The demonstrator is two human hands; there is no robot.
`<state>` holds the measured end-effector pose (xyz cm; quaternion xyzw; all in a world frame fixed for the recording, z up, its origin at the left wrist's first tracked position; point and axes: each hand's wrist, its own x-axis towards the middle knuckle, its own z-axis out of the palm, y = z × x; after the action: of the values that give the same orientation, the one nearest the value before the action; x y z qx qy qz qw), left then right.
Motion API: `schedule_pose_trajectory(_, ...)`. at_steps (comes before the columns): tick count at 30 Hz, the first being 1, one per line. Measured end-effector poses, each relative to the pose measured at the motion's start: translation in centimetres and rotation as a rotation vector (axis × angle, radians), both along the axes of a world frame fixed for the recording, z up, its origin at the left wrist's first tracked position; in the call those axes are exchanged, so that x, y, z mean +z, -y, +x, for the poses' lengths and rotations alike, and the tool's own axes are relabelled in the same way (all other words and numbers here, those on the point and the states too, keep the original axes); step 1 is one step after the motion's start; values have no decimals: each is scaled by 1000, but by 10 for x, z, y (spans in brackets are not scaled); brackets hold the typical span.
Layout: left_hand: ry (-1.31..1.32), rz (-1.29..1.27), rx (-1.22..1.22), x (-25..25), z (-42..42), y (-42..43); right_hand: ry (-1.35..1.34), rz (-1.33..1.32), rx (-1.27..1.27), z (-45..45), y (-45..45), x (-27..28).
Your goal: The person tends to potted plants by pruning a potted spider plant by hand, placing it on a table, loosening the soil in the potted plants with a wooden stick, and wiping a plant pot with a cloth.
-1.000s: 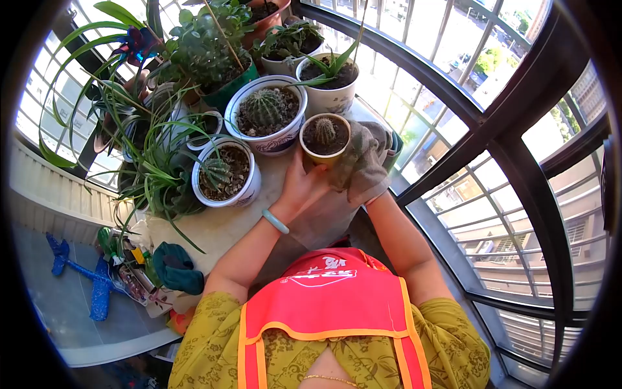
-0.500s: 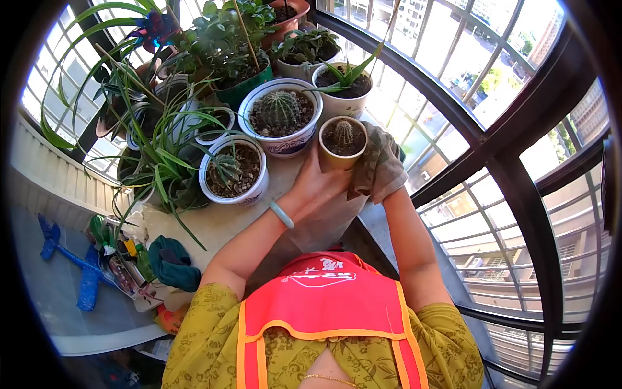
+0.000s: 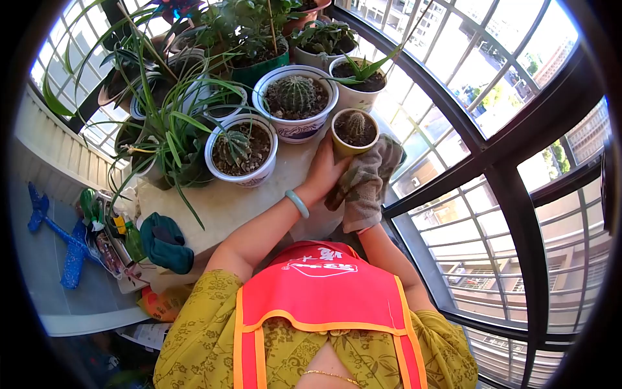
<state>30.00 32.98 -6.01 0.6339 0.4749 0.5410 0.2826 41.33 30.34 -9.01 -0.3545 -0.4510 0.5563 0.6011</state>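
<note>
My left hand is wrapped round the near-left side of a small cream flowerpot, which holds dark soil and a little cactus. A brown and grey patterned cloth covers my right hand and lies against the right side of this pot. My right fingers are hidden by the cloth; only the wrist with a red band shows below it. Just behind stands a larger white-and-blue pot with a round cactus. Left of my hands is another white pot with a cactus in gravelly soil.
An aloe-like plant's pot and leafy plants stand at the back. A spider plant spreads at left. Near the table edge lie a dark green cloth and a blue toy plane. Barred windows rise at right.
The view has shifted, so the plants sit further right and higher in it. My cloth-covered right hand has moved down along the pot's side; my left hand still holds the pot.
</note>
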Motion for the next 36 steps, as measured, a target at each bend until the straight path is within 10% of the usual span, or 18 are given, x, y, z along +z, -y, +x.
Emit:
schedule_pose_trajectory(3, -16, -22, -41, 2, -8, -2, 148, 82, -235, -9, 15, 12)
schedule_pose_trajectory(7, -16, -51, 0, -12, -16, 1, -594, -295, 282, 14, 40, -26)
schedule_pose_trajectory(9, -22, -85, 54, -19, -21, 6, -101, -316, 196, 19, 59, -18)
schedule_pose_trajectory(11, 222, -136, -41, -8, -24, 31, -333, -311, 270, 22, 65, -3)
schedule_pose_trajectory(16, 98, -260, -173, 15, -25, 102, 198, -141, 248, 18, 77, 48)
schedule_pose_trajectory(20, 207, -285, -177, 7, -25, 92, -405, -287, 87, 28, 61, 63)
schedule_pose_trajectory(22, 367, -350, -156, 11, -25, 75, -337, 50, 116, 59, 11, 38)
schedule_pose_trajectory(23, 367, -348, -158, 13, -24, 67, -240, 174, 83, 75, -17, 14)
schedule_pose_trajectory(26, 391, -238, -94, 7, -18, 39, 1240, 703, -536, 87, -76, 25)
schedule_pose_trajectory(28, 421, -252, -62, 21, -7, 36, 1308, 808, -589, 75, -105, 29)
schedule_pose_trajectory(30, 449, -269, -28, 26, 5, 34, 1184, 761, -489, 71, -129, 19)
schedule_pose_trajectory(34, 489, -209, -25, 23, 16, 35, -78, -197, 40, 44, -110, 30)
schedule_pose_trajectory(36, 476, -227, -15, 23, 16, 35, 535, -15, -200, 44, -70, 76)
